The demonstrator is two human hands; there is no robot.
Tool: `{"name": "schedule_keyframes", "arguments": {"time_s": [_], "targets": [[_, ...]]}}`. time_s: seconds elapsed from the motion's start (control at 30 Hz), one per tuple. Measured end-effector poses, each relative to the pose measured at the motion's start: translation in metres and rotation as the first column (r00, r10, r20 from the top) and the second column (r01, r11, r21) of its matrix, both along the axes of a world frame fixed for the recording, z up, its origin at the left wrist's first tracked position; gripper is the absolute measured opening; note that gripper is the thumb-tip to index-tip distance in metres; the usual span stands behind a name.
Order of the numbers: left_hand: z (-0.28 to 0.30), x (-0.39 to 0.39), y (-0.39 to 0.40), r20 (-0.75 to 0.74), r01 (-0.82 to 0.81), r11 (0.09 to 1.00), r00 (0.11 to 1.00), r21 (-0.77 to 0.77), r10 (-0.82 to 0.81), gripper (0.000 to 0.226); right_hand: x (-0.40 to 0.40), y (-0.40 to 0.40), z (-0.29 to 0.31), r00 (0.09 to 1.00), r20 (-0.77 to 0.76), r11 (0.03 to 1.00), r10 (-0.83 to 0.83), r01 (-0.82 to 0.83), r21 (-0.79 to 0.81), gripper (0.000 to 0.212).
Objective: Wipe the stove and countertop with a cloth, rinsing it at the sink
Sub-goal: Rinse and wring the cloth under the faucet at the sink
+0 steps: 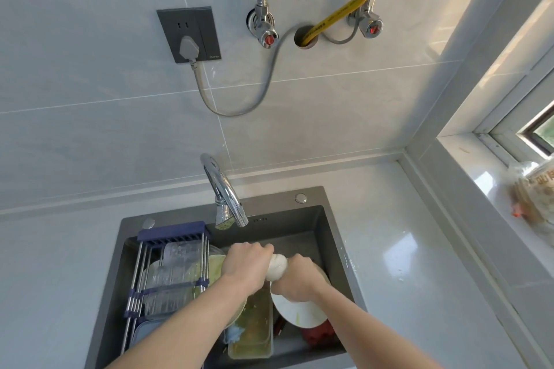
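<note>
Both hands are over the sink [329, 237], wringing the cloth [277, 270]. The left hand [244, 263] has its fingers curled tight round one end of the white roll; the right hand [296, 280] grips the other end the same way, so only a short twisted stretch of cloth shows between the two sets of fingers. The faucet [223, 192] hangs just beyond the fingers, and I cannot tell whether water is running from it.

Below the fingers lie a white plate [299, 313] and a tray of murky water [254, 329]; to the left of the fingers a dish rack [171, 266] spans the basin.

To wring well, the hands should turn in opposite directions while keeping the roll short and firm, and hold it low over the basin so the squeezed water falls there rather than onto the table [404, 263] to the right of the fingers. A second twist after re-gripping would probably leave the cloth damp, not dripping, which suits wiping the stove next.
</note>
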State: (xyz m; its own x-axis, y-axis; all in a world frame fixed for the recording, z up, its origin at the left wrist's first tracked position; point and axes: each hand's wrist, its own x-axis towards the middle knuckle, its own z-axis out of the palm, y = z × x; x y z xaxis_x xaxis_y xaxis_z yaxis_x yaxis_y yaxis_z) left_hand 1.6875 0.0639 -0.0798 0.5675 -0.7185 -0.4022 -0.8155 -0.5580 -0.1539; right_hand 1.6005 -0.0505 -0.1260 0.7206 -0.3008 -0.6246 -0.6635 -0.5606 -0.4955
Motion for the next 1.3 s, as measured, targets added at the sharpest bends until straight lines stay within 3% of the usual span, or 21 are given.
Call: {"name": "schedule_keyframes", "arguments": {"time_s": [0.07,0.2,0.27,0.5,0.6,0.7,0.83,0.9,1.0,1.07,1.1,1.13,1.2,1.23,1.3], "targets": [[0.000,-0.001,0.002,0.047,0.078,0.997,0.996,-0.025,-0.077,0.039,-0.012,0.011,0.000,0.978,-0.008,0.955,-0.208,0.205,0.215,0.025],[-0.001,0.004,0.002,0.114,0.166,0.972,0.982,-0.167,-0.148,0.033,-0.019,0.030,0.006,0.832,-0.100,0.680,-0.546,0.509,0.529,0.019],[0.004,0.008,0.002,0.139,0.182,0.950,0.979,-0.253,-0.150,0.033,-0.017,0.031,0.011,0.791,-0.120,0.582,-0.599,0.533,0.614,0.022],[0.005,0.009,0.003,0.245,0.252,0.825,0.959,-0.506,-0.143,0.040,-0.025,0.034,0.034,0.724,-0.090,0.407,-0.683,0.480,0.777,0.016],[0.005,0.004,0.005,0.252,0.235,0.786,0.962,-0.571,-0.105,0.042,-0.029,0.031,0.037,0.743,-0.057,0.446,-0.667,0.459,0.769,0.016],[-0.002,0.000,0.012,0.213,0.194,0.807,0.973,-0.558,-0.087,0.043,-0.034,0.031,0.039,0.787,-0.029,0.537,-0.616,0.446,0.716,0.016],[0.009,0.000,0.017,-0.089,-0.096,0.896,0.994,-0.433,0.063,0.039,-0.037,0.024,0.049,0.876,0.167,0.806,-0.452,0.321,0.498,0.010],[0.016,0.010,0.024,-0.239,-0.222,0.917,0.960,-0.331,0.146,0.042,-0.034,0.017,0.058,0.911,0.228,0.879,-0.343,0.226,0.420,0.025],[0.026,0.013,0.032,-0.255,-0.197,0.925,0.960,-0.323,0.115,0.043,-0.037,0.004,0.056,0.955,0.121,0.835,-0.271,0.171,0.523,0.048],[0.032,0.012,0.035,-0.302,-0.202,0.917,0.948,-0.344,0.095,0.048,-0.043,-0.004,0.053,0.960,0.053,0.738,-0.273,0.174,0.652,0.045],[0.035,0.014,0.035,-0.337,-0.205,0.924,0.937,-0.323,0.090,0.053,-0.046,-0.008,0.053,0.966,0.071,0.739,-0.250,0.143,0.658,0.044],[0.039,0.015,0.036,-0.379,-0.202,0.938,0.922,-0.281,0.085,0.057,-0.049,-0.013,0.053,0.972,0.125,0.796,-0.197,0.084,0.600,0.044],[0.048,0.019,0.042,-0.514,-0.206,0.965,0.853,-0.162,0.096,0.060,-0.055,-0.015,0.056,0.966,0.253,0.955,-0.047,-0.031,0.294,0.054],[0.053,0.019,0.044,-0.590,-0.205,0.972,0.801,-0.113,0.100,0.059,-0.057,-0.016,0.057,0.955,0.297,0.994,0.012,-0.044,0.101,0.060],[0.062,0.016,0.051,-0.728,-0.235,0.968,0.678,-0.089,0.098,0.048,-0.061,-0.016,0.058,0.903,0.413,0.972,0.122,-0.024,-0.235,0.064]]}}
